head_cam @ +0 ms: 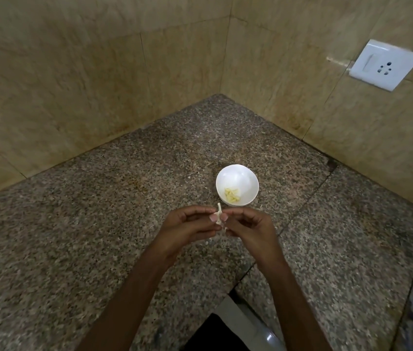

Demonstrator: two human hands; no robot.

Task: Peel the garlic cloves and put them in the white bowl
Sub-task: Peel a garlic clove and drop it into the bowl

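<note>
Head, left hand (187,228), right hand (249,230) pinching garlic (219,216)

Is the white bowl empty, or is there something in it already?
Not empty: the white bowl holds a small pile of pale yellow peeled cloves near its front side.

One white bowl (237,174) stands on the one tabletop (99,224). In it lies one small heap of peeled garlic cloves (232,194), too bunched together to count singly. Two hands show, the left hand (187,228) and the right hand (251,229), pinching one garlic piece (219,218) between them. There is one switch-and-socket plate (385,65).
</note>
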